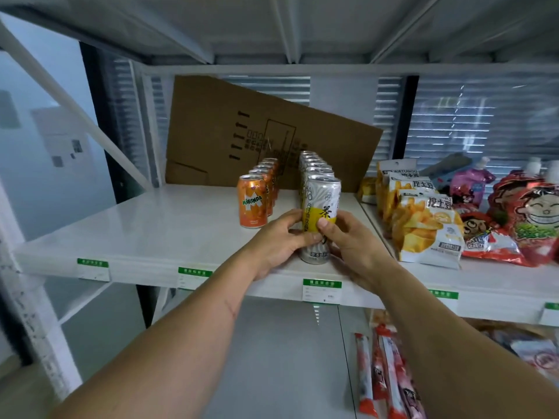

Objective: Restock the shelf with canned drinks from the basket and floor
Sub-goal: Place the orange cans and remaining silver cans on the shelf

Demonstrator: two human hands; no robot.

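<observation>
Both hands curled around one tall silver-and-yellow can (pixel 320 219) at the centre of the frame. The left hand (pixel 276 241) wrapped its left side, thumb lying across the yellow band; the right hand (pixel 348 243) pinched its right side, thumb pressed on the label. The can stood upright on the white shelf (pixel 151 234), near the front edge, at the head of a row of matching cans (pixel 314 167) running back toward a leaning cardboard sheet (pixel 242 131). Just left of it stood a row of shorter orange cans (pixel 253 204).

The can looked rigid, smooth and probably slippery, with real weight if full; thin walls could dent under a squeeze. The mid-body, gripped from opposite sides, seemed the safest hold. Snack bags (pixel 429 228) filled the right of the frame.
</observation>
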